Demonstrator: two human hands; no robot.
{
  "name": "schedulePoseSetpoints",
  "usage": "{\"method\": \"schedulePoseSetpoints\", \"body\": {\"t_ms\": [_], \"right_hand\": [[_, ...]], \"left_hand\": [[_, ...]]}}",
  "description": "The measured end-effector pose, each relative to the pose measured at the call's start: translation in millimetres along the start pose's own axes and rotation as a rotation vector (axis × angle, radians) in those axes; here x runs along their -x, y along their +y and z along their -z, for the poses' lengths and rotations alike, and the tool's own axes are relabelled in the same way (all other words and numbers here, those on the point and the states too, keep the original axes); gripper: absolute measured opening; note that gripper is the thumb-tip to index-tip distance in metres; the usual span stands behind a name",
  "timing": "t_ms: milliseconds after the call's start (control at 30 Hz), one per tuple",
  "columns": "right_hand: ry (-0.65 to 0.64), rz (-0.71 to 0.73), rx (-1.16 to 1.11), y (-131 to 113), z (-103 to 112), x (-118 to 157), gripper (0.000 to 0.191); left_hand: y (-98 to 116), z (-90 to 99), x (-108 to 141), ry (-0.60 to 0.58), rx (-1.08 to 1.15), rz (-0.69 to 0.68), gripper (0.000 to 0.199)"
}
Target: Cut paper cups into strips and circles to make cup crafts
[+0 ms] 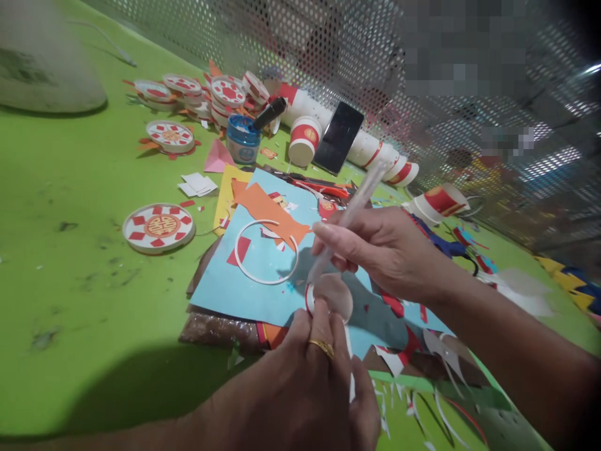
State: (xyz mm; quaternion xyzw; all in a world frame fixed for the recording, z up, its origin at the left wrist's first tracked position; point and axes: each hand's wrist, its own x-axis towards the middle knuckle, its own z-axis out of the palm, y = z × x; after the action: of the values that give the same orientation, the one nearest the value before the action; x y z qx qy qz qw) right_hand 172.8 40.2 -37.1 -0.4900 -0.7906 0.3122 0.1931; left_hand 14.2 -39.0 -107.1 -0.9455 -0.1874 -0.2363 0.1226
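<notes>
My right hand (375, 250) is closed around a translucent, pen-like stick (359, 200), gripped as one holds a pen. The lower end of the stick meets the edge of a small white paper disc (335, 297) with a red-and-white rim. My left hand (312, 369), a gold ring on one finger, presses and holds that disc with its fingertips. Beneath lies a light blue sheet (225, 288). On the sheet, left of the hands, are a thin white paper ring (239, 263), open at one side, and an orange paper piece (263, 210).
A decorated red-and-white disc (159, 228) lies at left, with several turtle-like paper pieces (228, 93) behind. A blue jar (243, 141), a paper cup (305, 141), a phone (340, 138) and stacked cups (375, 149) stand along the mesh. Scissors (323, 186) and scraps lie around.
</notes>
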Motion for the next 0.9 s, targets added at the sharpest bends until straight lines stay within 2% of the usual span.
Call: {"method": "schedulePoseSetpoints", "body": {"t_ms": [133, 333, 700, 900], "right_hand": [[-0.061, 0.010, 0.056, 1, 0, -4, 0.042], [-0.089, -0.016, 0.023, 4, 0, -5, 0.039], [-0.182, 0.061, 0.050, 3, -1, -14, 0.036], [-0.178, 0.063, 0.048, 5, 0, -17, 0.036]], "left_hand": [[0, -0.6, -2, -0.010, 0.000, 0.003, 0.021], [0, 0.0, -1, -0.021, -0.004, -0.010, 0.021], [2, 1.7, -1, -0.052, 0.007, 0.022, 0.019], [-2, 3.8, 1, -0.011, 0.038, 0.021, 0.021]]}}
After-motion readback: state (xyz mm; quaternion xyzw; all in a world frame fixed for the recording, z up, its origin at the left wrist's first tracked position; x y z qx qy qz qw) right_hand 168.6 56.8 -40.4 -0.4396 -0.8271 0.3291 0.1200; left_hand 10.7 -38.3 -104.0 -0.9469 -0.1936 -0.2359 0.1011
